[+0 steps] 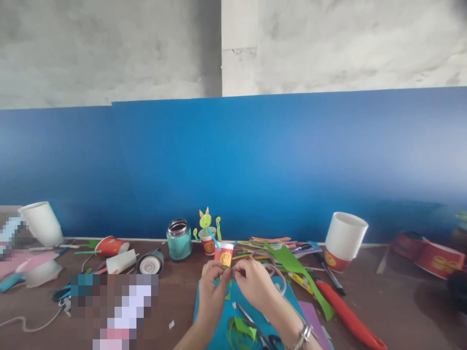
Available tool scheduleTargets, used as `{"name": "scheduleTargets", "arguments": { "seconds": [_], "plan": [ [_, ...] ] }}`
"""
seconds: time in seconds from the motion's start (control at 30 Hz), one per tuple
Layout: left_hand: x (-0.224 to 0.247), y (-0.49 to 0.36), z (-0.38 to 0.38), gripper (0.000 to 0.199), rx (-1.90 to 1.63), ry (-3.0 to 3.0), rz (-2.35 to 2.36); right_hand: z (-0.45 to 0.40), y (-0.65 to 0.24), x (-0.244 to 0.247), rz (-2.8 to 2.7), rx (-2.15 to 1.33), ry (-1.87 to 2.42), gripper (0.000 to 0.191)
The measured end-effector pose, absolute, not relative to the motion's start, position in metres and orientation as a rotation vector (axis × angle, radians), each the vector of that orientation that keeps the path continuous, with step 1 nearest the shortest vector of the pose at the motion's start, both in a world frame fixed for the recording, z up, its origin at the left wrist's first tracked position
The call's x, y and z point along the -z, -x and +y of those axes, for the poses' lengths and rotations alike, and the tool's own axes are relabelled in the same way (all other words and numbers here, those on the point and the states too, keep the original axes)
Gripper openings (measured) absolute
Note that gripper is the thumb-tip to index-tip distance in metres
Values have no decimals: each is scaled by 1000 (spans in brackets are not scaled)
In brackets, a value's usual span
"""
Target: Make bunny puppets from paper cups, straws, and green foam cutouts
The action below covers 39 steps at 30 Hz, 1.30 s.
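Note:
My left hand [212, 287] and my right hand [253, 282] meet over a blue sheet [204, 321], fingers pinched closed. A small bit of green paper [225, 267] shows at the fingertips, mostly hidden by them. Just beyond the hands stands a red and white paper cup [225, 253] with a blue straw [214, 238] leaning from it. Behind it, another paper cup [209, 245] carries a green cat-eared paper figure [205, 221]. Scissors [251, 318] and green paper scraps [241, 330] lie on the blue sheet below my wrists.
Right of my hands lie a long green paper strip [295, 265], a yellow cutter [301, 283], a red tube-like object [346, 311] and stacked paper cups [345, 238]. Leftward are a teal flask [179, 243], its lid [150, 265] and tipped cups [112, 246]. A blue partition [233, 170] rises behind.

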<state>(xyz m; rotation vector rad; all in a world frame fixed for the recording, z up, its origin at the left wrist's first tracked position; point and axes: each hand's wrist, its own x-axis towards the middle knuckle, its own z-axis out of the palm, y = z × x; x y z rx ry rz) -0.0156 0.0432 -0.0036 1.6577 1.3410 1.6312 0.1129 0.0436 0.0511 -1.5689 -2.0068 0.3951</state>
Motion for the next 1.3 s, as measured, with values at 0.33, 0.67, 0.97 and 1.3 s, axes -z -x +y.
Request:
{"name": "scheduleTargets", "arguments": {
  "seconds": [0.33,0.67,0.97,1.3],
  "plan": [
    [0,15,41,39,-1583,-1705,1293,44,-113,-52,-1985,-425,1532,19],
    [5,20,51,30,-1584,-1657,1348,53,-132,-51,-2001,-341,1770,22],
    [13,22,54,14,-1425,-2063,1508,50,-135,-57,-2047,-452,1655,30],
    [11,22,56,14,-1359,-2071,1541,54,-130,-52,-1973,-563,1418,17]
  ]
}}
